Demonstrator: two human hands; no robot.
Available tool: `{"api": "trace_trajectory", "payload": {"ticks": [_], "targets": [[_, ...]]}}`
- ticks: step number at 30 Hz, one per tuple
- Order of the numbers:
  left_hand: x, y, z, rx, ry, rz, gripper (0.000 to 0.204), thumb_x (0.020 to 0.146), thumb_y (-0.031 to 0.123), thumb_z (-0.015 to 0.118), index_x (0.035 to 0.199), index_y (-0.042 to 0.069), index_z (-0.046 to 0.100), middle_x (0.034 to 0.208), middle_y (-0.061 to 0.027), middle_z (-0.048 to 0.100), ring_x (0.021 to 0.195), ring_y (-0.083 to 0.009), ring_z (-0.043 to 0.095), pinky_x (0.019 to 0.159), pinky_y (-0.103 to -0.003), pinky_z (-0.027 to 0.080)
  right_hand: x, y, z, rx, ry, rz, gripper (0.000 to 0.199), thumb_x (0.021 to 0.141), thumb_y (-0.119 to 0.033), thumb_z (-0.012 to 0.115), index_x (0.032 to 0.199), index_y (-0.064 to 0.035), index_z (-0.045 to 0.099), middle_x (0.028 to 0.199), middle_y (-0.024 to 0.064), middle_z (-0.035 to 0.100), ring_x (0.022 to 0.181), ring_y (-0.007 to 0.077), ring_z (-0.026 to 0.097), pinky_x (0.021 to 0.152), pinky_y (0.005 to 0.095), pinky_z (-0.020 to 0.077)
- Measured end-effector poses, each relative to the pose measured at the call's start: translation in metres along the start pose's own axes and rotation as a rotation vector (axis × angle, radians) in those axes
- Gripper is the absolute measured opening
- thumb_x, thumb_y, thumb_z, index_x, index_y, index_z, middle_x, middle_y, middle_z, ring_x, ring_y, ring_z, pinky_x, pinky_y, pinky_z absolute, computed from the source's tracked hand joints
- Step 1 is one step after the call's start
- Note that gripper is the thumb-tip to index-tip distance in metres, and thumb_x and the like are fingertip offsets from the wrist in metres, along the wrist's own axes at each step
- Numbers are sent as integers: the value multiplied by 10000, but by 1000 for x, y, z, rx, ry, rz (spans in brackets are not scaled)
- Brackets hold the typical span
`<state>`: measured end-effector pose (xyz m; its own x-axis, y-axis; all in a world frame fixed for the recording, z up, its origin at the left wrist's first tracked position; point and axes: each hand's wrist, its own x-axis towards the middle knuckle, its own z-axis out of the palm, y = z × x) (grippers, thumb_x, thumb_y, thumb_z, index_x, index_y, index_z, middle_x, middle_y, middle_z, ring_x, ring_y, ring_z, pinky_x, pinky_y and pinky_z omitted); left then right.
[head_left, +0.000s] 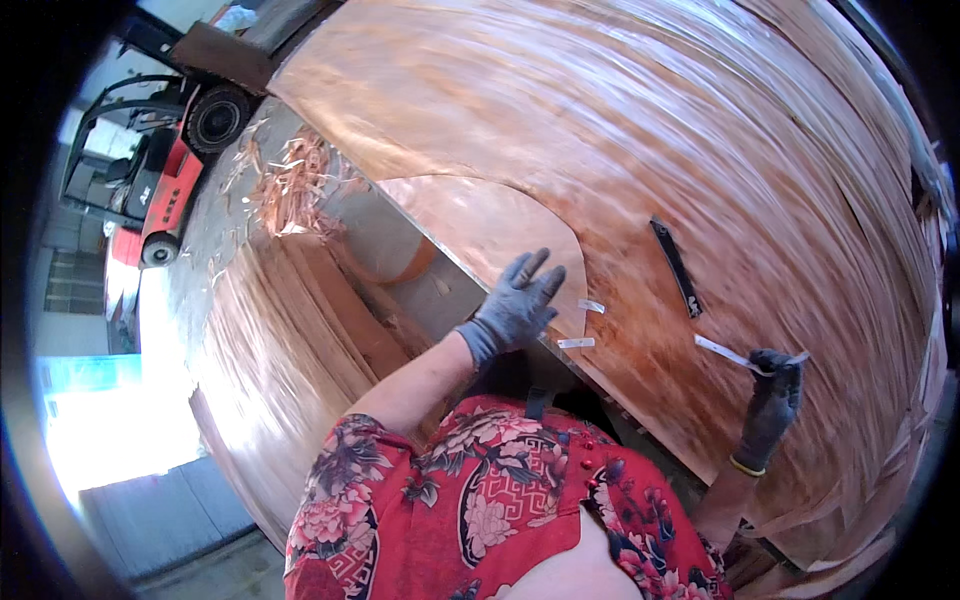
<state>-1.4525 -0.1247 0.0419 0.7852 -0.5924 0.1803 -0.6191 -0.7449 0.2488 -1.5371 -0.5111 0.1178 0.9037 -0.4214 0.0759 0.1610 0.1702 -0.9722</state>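
Observation:
A broad reddish-brown wood veneer sheet (pixel 640 130) lies in front of me. A smaller, round-edged veneer piece (pixel 480 215) sits on it by the near edge. My left hand (pixel 515 303), in a grey glove, is over this smaller piece with its fingers spread and nothing held. Two short white tape pieces, one (pixel 591 306) higher and one (pixel 576 343) lower, cross the seam near that hand. Farther right, my gloved right hand (pixel 772 405) pinches a longer white tape strip (pixel 728 352) above the big sheet. A narrow black tool (pixel 677 268) rests between the hands; its kind is unclear.
To the left stands a stack of veneer sheets (pixel 275 320), with a heap of veneer scraps (pixel 300 185) on the floor beyond it. A red and black forklift (pixel 170 190) is parked at the far left. Ragged veneer edges (pixel 915 440) hang along the right side.

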Motion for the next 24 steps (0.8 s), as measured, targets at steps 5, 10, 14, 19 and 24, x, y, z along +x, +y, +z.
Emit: {"api": "trace_trajectory", "payload": {"ticks": [5, 10, 14, 19, 24], "targets": [[6, -87, 11, 162, 3, 244, 595, 748, 281, 641, 1285, 76, 485, 1410, -56, 390, 1272, -328, 351, 1096, -490, 255, -36, 0, 72, -173, -194, 222, 291, 965, -252, 506, 822, -4, 556, 753, 99, 622, 652, 165, 596, 605, 287, 489], [22, -149, 16, -28, 144, 484, 538, 748, 235, 639, 1253, 98, 513, 1349, -43, 487, 1229, -293, 415, 1057, -475, 331, -73, 34, 186, -174, -275, 561, 297, 945, -296, 546, 781, -49, 535, 670, 53, 580, 523, 103, 519, 476, 227, 402], [41, -157, 5, -146, 73, 576, 462, 786, 163, 605, 1239, 110, 531, 1327, -42, 515, 1215, -295, 443, 1052, -485, 340, -58, 63, 278, -235, -62, 665, 242, 947, -256, 537, 828, -47, 569, 649, 8, 557, 540, 69, 510, 487, 217, 399], [52, -183, 16, -256, 137, 544, 470, 793, 122, 573, 1259, 110, 517, 1334, -43, 500, 1277, -313, 402, 1067, -500, 315, -17, 140, 311, -253, 22, 530, 256, 948, -260, 528, 826, -39, 568, 626, 8, 547, 520, 65, 505, 460, 203, 387], [55, -198, 16, -254, 136, 602, 479, 804, 122, 539, 1281, 113, 496, 1350, -82, 475, 1300, -324, 380, 1083, -509, 287, 16, 143, 343, -210, 79, 496, 281, 943, -270, 532, 803, -30, 573, 609, 17, 554, 485, 69, 493, 445, 208, 382]]}}
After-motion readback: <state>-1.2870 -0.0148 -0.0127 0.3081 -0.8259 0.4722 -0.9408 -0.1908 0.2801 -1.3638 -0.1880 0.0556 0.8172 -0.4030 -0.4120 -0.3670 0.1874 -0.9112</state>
